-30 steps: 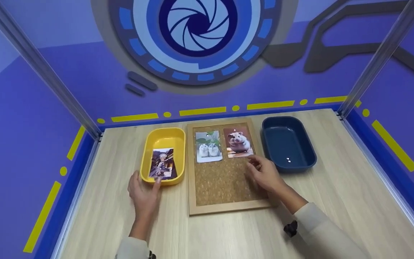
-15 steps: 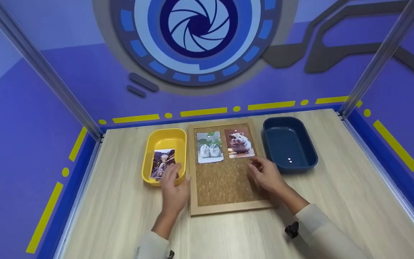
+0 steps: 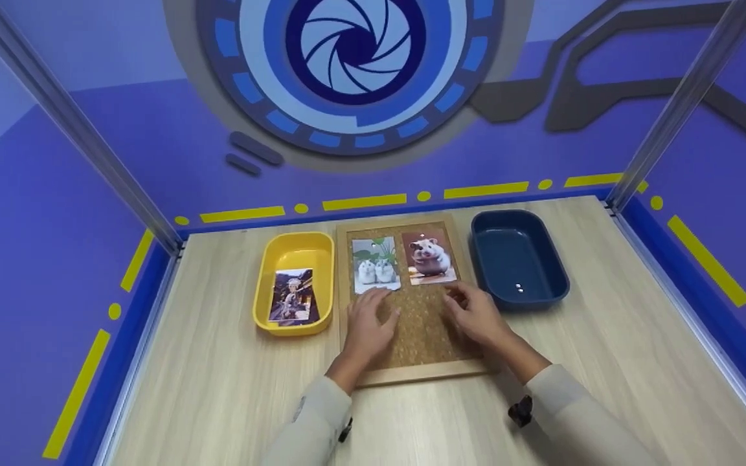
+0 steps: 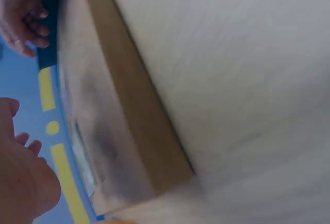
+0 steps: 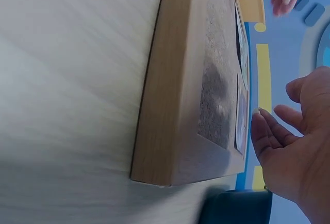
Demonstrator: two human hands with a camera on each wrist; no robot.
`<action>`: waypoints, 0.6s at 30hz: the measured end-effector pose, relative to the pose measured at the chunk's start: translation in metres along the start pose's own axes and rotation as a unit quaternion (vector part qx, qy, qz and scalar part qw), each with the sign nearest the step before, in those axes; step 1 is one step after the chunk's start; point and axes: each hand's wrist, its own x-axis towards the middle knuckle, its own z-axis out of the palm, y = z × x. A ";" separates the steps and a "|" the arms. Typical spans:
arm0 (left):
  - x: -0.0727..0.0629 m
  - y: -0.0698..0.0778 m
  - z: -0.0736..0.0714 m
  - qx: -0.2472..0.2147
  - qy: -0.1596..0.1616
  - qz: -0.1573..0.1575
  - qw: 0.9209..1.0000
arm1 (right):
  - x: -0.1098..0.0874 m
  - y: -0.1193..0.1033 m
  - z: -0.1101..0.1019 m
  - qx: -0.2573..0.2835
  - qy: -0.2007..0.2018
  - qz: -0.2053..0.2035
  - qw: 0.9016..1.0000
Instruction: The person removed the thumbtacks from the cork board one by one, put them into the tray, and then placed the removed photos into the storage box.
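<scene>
A wood-framed cork board lies flat on the table. Two photos are fixed to its upper half: one of two hamsters with a plant at left, one of a single hamster at right. Over the board's left side hovers my left hand, its fingertips near the two-hamster photo's lower edge. My right hand is above the board's right side, just below the single-hamster photo. In the right wrist view, that hand shows loosely bent fingers apart from the thumb. Neither hand holds anything.
Left of the board stands a yellow tray with a photo of a costumed figure and at least one more beneath it. A dark blue tray to the right contains small shiny spots, perhaps pins or reflections. Printed walls enclose the table.
My left hand has moved right, from the yellow tray's near edge, across its corner, to over the cork board. The right hand has stayed almost still.
</scene>
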 end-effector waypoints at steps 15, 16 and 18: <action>0.055 -0.008 0.051 0.057 -0.074 -0.094 0.991 | 0.009 0.007 0.008 -0.024 0.000 0.026 0.999; 0.058 -0.007 0.054 0.059 -0.076 -0.098 0.990 | 0.010 0.007 0.008 -0.024 0.001 0.028 0.999; 0.062 -0.006 0.059 0.060 -0.078 -0.103 0.990 | 0.013 0.007 0.008 -0.024 0.001 0.032 0.999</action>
